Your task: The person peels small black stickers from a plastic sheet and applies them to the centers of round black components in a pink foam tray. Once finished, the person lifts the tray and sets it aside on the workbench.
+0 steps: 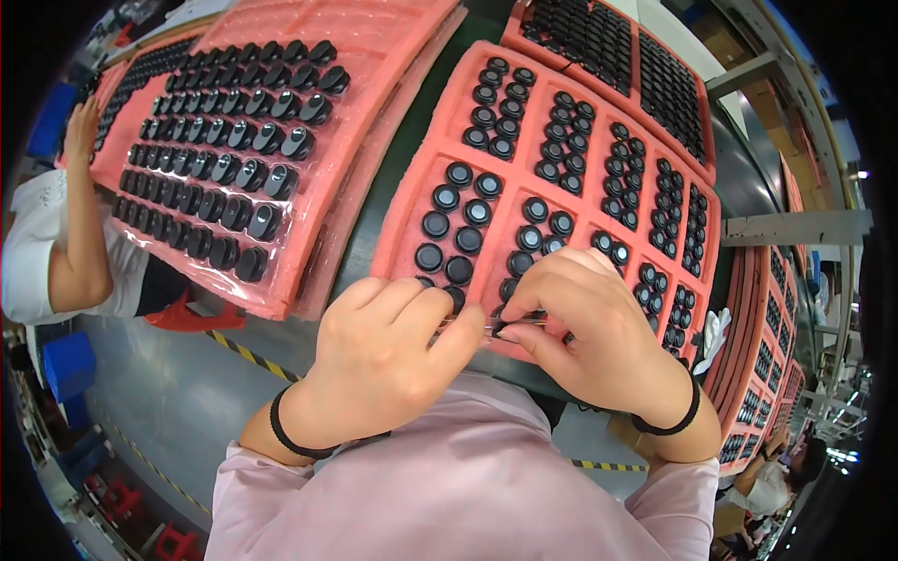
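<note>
My left hand [379, 351] and my right hand [594, 327] meet just above the near edge of a pink foam tray [513, 178]. Both have thumb and fingers pinched together. Between the fingertips sits a small dark part [498, 328] with thin, shiny strands; the fingers cover most of it, so its kind cannot be made out. Round black parts with grey centres [476, 213] stand in groups in the tray's compartments, and several lie close to my fingertips. Some of them are hidden behind my hands.
Left of my tray, another pink tray [379, 70] carries rows of glossy black oval pieces [224, 168]. Farther back lies a tray of dark parts [580, 42]. A metal bar [795, 227], a white glove [715, 335] and stacked trays are at right. Another person's arm [77, 234] is at far left.
</note>
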`<state>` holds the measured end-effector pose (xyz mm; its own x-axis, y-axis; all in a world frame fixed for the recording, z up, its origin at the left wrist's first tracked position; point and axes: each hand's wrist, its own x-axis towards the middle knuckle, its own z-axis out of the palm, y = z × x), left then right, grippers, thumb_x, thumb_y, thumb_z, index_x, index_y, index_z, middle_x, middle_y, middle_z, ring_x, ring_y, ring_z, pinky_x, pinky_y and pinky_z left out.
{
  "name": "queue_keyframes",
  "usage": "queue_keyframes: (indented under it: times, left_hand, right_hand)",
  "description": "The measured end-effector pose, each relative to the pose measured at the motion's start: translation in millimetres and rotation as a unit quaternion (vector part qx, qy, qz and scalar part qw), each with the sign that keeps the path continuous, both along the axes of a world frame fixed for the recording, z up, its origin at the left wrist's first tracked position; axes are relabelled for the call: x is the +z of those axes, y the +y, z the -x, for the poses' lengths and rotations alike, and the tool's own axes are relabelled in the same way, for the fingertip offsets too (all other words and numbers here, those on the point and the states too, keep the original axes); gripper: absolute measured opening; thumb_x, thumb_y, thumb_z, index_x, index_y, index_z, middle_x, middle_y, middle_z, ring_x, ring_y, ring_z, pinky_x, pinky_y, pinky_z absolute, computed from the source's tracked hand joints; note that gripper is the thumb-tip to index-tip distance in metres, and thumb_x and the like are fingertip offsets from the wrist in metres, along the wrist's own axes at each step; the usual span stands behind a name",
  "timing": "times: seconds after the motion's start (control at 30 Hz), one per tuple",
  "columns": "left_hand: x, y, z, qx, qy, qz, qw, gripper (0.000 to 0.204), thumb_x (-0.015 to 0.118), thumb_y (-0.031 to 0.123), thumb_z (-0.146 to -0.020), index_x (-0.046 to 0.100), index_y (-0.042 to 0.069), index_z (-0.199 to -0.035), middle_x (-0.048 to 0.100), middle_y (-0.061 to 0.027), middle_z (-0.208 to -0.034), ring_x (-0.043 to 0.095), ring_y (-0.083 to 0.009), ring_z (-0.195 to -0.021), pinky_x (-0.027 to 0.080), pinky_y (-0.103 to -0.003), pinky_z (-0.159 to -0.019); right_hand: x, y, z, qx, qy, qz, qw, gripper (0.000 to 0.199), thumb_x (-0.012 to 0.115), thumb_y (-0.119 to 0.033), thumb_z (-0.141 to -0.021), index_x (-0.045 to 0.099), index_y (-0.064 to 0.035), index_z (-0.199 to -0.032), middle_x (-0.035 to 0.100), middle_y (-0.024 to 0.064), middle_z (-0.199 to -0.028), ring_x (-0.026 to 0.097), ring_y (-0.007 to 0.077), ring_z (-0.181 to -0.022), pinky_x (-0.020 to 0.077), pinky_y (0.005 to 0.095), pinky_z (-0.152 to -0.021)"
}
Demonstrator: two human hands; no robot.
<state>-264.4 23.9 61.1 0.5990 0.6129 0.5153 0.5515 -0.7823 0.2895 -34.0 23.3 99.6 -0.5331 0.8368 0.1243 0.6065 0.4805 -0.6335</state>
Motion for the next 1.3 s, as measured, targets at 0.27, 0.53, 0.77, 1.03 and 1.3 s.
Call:
queue_keyframes:
  times: [0.27, 0.53, 0.77, 1.03, 1.3]
  left_hand:
    - [-19, 18, 5, 0.003, 0.01, 0.01, 1.0, 0.028, 0.078, 0.018, -0.072, 0.075, 0.008, -0.098, 0.056, -0.0001, -0.075, 0.055, -0.0173, -0.065, 0.039, -0.033, -0.059]
    - [-31, 24, 6, 0.014, 0.013, 0.012, 1.0, 0.028, 0.078, 0.02, -0.073, 0.075, 0.008, -0.099, 0.054, -0.0007, -0.076, 0.054, -0.0176, -0.065, 0.038, -0.033, -0.058]
    - [-35, 27, 11, 0.022, 0.042, 0.037, 0.998, 0.028, 0.078, 0.025, -0.079, 0.076, 0.008, -0.1, 0.055, -0.0016, -0.079, 0.054, -0.0185, -0.066, 0.039, -0.033, -0.059]
    - [-42, 26, 15, 0.03, 0.037, 0.057, 0.997, 0.03, 0.078, 0.029, -0.08, 0.075, 0.008, -0.101, 0.057, -0.0019, -0.08, 0.055, -0.0198, -0.067, 0.04, -0.034, -0.061]
    - [-47, 26, 28, 0.031, 0.041, 0.166, 0.985, 0.034, 0.074, 0.037, -0.086, 0.071, 0.008, -0.103, 0.062, -0.0043, -0.088, 0.059, -0.025, -0.076, 0.045, -0.039, -0.07]
  right_hand:
    - [-13, 27, 8, 0.017, -0.028, 0.04, 0.999, 0.025, 0.084, -0.003, -0.072, 0.066, -0.006, -0.089, 0.065, 0.0065, -0.089, 0.062, 0.0288, -0.086, 0.0456, 0.04, -0.081]
    - [-20, 45, 11, 0.047, -0.056, 0.072, 0.995, 0.025, 0.083, -0.002, -0.072, 0.064, -0.007, -0.088, 0.064, 0.0068, -0.088, 0.062, 0.0298, -0.087, 0.046, 0.041, -0.081]
    - [-29, 52, 12, 0.07, -0.05, 0.057, 0.995, 0.025, 0.082, -0.004, -0.074, 0.063, -0.0071, -0.09, 0.064, 0.0078, -0.088, 0.062, 0.0311, -0.087, 0.0464, 0.042, -0.081]
    - [-36, 57, 17, 0.094, -0.042, 0.066, 0.992, 0.023, 0.08, -0.003, -0.075, 0.062, -0.0067, -0.089, 0.062, 0.0082, -0.089, 0.06, 0.0313, -0.087, 0.0466, 0.0426, -0.081]
    - [-41, 89, 21, 0.144, 0.003, 0.088, 0.986, 0.019, 0.077, -0.003, -0.082, 0.061, -0.004, -0.093, 0.058, 0.0078, -0.092, 0.06, 0.0264, -0.085, 0.0469, 0.0375, -0.077]
